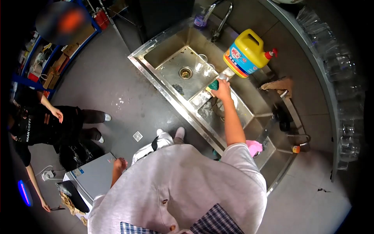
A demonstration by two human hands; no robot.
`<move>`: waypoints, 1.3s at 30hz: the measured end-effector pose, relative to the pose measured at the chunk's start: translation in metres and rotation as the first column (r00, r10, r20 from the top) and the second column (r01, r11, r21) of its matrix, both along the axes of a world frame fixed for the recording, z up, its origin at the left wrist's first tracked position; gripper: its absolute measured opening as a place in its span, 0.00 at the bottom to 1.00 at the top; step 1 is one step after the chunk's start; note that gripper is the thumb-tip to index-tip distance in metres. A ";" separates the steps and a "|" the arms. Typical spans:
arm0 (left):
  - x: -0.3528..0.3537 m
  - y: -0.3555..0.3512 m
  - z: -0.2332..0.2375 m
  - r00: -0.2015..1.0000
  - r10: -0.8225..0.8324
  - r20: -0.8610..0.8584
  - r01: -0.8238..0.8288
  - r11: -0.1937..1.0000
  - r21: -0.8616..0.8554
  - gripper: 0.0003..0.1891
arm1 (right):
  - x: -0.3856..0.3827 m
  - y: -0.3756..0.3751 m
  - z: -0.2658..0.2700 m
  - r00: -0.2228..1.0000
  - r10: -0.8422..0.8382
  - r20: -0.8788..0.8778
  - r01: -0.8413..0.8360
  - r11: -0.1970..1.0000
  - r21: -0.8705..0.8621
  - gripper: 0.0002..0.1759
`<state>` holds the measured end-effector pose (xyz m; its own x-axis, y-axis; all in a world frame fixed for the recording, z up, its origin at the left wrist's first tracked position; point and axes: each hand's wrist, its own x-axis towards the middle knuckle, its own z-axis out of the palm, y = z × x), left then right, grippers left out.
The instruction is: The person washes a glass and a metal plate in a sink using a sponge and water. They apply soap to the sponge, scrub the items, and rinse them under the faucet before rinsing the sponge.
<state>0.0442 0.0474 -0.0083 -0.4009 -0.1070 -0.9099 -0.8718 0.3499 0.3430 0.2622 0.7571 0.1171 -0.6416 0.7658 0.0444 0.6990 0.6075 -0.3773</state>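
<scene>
Well, grey floor spreads widest beneath me, and across it stands the long stainless-steel sink, its basins set side by side. Off to my left is a co-worker in dark clothes and pale shoes, well apart from me. Nearer on that side is a grey-topped appliance. At the far end of the divider between the first two basins stands a big yellow jug with a blue label and a red pump, close beyond my reaching arm. Past the left-hand basin a curved chrome faucet rises, a purple soap bottle just beside it.

My right hand stretches out over the divider, its fingers closed around a green and yellow sponge. My left hand hangs low near the appliance, fingers loosely curled; I can't tell whether they hold anything. A bright pink cloth lies farther along the sink, by my right sleeve. Two clear glasses are in the left-hand basin, near its round drain. Smallest is the sponge itself, at the divider, partly hidden by my grip.
</scene>
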 end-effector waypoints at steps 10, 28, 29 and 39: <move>-0.001 -0.011 -0.010 1.000 0.005 -0.026 -0.005 1.000 -0.003 0.08 | -0.005 0.000 -0.021 0.996 0.084 -0.021 -0.081 0.990 0.119 0.37; 0.066 -0.033 -0.026 0.962 0.264 -0.066 -0.265 0.964 -0.011 0.10 | -0.020 -0.019 -0.012 1.000 0.005 0.021 -0.006 0.998 0.060 0.23; 0.069 -0.028 -0.024 0.959 0.281 -0.047 -0.282 0.959 -0.024 0.10 | -0.019 -0.016 -0.012 1.000 0.004 0.023 -0.005 0.998 0.068 0.23; 0.075 -0.022 -0.022 0.973 0.207 -0.104 -0.211 0.977 -0.032 0.11 | -0.015 -0.007 -0.007 0.979 0.038 0.201 -0.030 0.999 -0.045 0.44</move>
<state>0.1195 0.0259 -0.0298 -0.4536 -0.2359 -0.8594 -0.8895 0.1796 0.4202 0.2467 0.7499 0.1105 -0.6600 0.7417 -0.1194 0.7422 0.6192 -0.2563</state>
